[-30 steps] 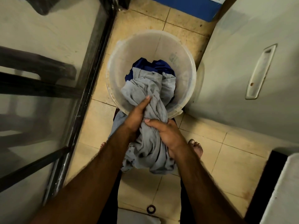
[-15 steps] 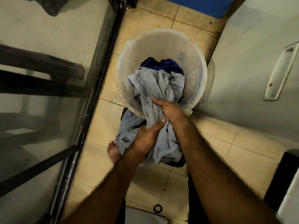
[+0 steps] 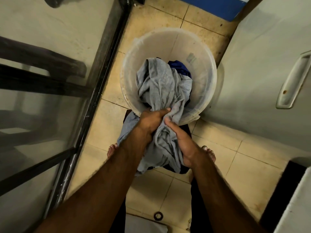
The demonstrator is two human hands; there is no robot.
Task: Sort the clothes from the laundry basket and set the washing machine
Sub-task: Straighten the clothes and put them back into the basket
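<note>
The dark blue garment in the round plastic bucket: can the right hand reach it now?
Probably not yet. The right hand grips the bunched grey cloth, which covers most of the dark blue garment; only a patch shows in the round plastic bucket.

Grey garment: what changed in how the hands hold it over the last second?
Half a second ago the right hand gripped the grey garment at the bucket rim; now the left hand has regripped there and the right hand has drawn back lower, both holding. Bucket and blue garment stayed put.
</note>
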